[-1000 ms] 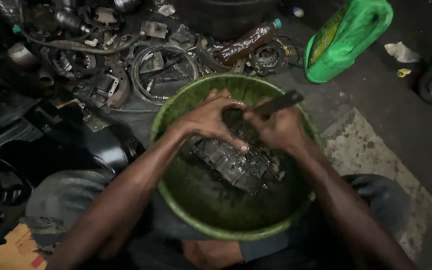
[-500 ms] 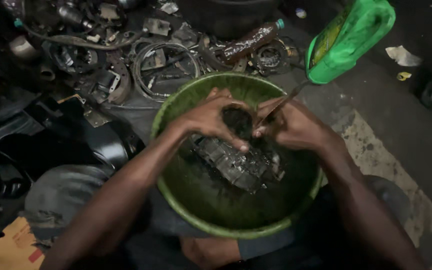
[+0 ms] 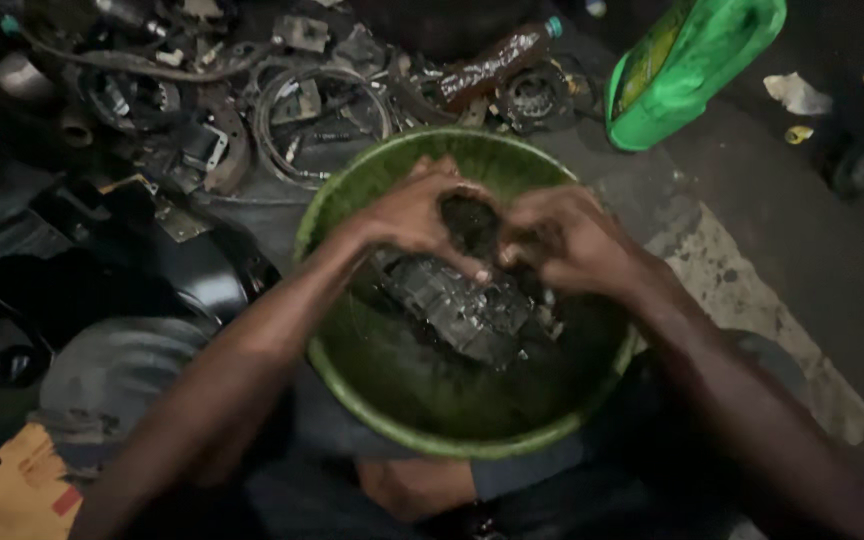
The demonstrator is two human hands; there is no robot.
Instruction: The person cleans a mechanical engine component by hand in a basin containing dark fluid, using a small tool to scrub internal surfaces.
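Hands meet over green basin (image 3: 352, 200); left hand (image 3: 414, 212) curled on small dark lump (image 3: 469, 222); right hand (image 3: 562, 238) closed, grip contents not discernible. Tool handle that stuck out beyond the right hand earlier is now hidden; greasy metal part (image 3: 457, 305) stays inside basin, beneath the hands; scrubbing judged ongoing.

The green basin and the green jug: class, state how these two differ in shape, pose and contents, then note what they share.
The green basin is round, wide and open-topped; the green jug is a taller, closed container. The basin sits upright between the person's knees, while the jug stands tilted, farther off on the floor. The basin holds a grimy metal part in dark liquid, with both hands over it; the jug's contents cannot be seen. Both are green.
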